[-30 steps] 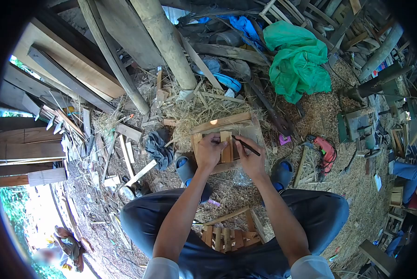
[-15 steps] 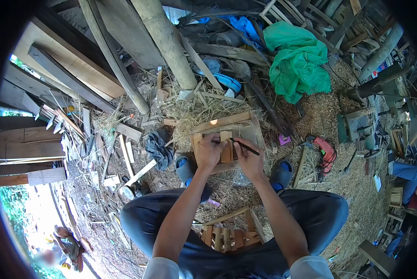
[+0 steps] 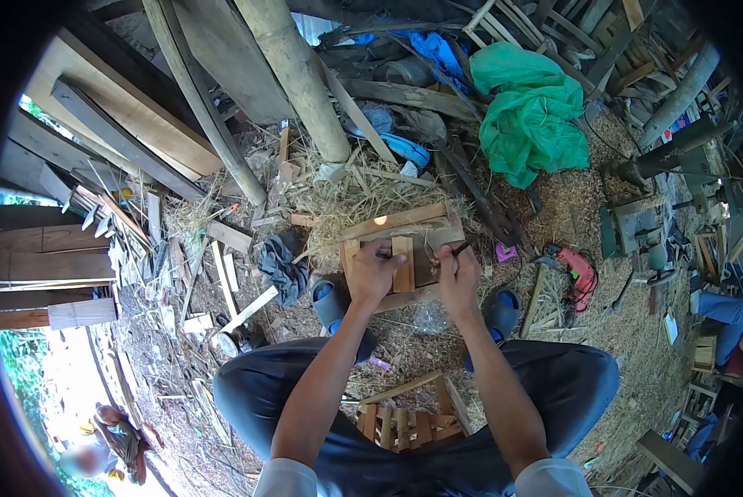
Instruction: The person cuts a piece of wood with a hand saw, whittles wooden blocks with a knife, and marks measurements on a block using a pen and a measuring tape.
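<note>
My left hand (image 3: 373, 272) is closed on a small light wooden block (image 3: 403, 265), its fingertips on the block's left side. The block lies over a low wooden frame (image 3: 404, 219) on the ground between my feet. To the right of the block, my right hand (image 3: 458, 277) is closed round a dark, thin, pen-like tool (image 3: 464, 246), which stands apart from the block. Another light wood piece (image 3: 350, 251) shows at the frame's left side, partly behind my left hand.
A red power tool (image 3: 580, 277) lies on the right, and a green plastic sheet (image 3: 529, 112) at the upper right. Dark cloth (image 3: 283, 267) lies left of my feet. Slats (image 3: 404, 427) show between my legs. Other people are at the lower left (image 3: 123, 439) and right edge.
My right hand has drawn back to the right, away from the block, and the dark tool in it has turned. My left hand keeps its hold on the block.
</note>
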`<move>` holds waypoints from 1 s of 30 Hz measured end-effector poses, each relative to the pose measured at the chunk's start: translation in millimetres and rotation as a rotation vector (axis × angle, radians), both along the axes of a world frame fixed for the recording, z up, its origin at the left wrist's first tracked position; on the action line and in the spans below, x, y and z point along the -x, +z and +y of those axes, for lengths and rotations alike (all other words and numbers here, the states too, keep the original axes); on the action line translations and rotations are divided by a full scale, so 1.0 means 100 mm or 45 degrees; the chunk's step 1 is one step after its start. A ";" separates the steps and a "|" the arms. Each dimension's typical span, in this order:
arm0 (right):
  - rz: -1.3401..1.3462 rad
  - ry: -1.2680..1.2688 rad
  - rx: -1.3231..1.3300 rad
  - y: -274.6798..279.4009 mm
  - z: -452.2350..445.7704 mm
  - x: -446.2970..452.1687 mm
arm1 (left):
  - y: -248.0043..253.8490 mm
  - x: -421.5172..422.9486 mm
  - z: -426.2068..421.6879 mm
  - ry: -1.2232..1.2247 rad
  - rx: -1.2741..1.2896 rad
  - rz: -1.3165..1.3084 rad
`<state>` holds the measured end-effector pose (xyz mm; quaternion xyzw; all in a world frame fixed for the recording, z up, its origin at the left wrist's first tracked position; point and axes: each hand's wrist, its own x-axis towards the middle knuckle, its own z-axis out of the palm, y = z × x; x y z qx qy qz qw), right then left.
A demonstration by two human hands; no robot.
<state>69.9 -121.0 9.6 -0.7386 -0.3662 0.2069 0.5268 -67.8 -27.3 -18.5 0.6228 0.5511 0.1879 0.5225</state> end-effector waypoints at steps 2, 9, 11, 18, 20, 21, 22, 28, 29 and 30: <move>0.080 0.028 0.027 -0.17 0.00 -0.09 | 0.05 -0.02 -0.01 0.019 -0.016 -0.021; 0.122 0.009 0.248 -0.09 -0.07 -0.04 | -0.11 0.17 0.15 0.116 -0.070 -0.185; 0.037 -0.147 0.243 -0.08 -0.13 -0.22 | -0.17 0.23 0.21 0.118 -0.039 -0.236; 0.340 -0.649 0.707 -1.21 -0.69 -1.34 | 0.22 -0.02 -0.04 -0.034 -0.931 0.490; 0.251 -0.695 0.758 -1.66 -0.84 -1.59 | 0.41 -0.32 -0.22 -0.110 -1.269 0.508; 0.169 -0.721 0.804 -1.84 -0.92 -1.70 | 0.42 -0.51 -0.43 -0.243 -1.004 0.315; 0.022 -0.578 0.915 -1.92 -0.98 -1.80 | 0.40 -0.74 -0.65 -0.365 -0.735 0.128; 0.112 -0.361 0.865 -2.01 -0.83 -2.00 | -1.22 -2.32 -1.21 -0.450 0.020 0.186; 0.143 -0.370 0.892 -2.13 -0.79 -2.04 | -1.45 -2.47 -1.20 -0.321 0.058 0.275; 0.038 -0.252 1.054 -2.26 -0.76 -2.09 | -1.51 -2.59 -1.17 -0.317 0.058 0.287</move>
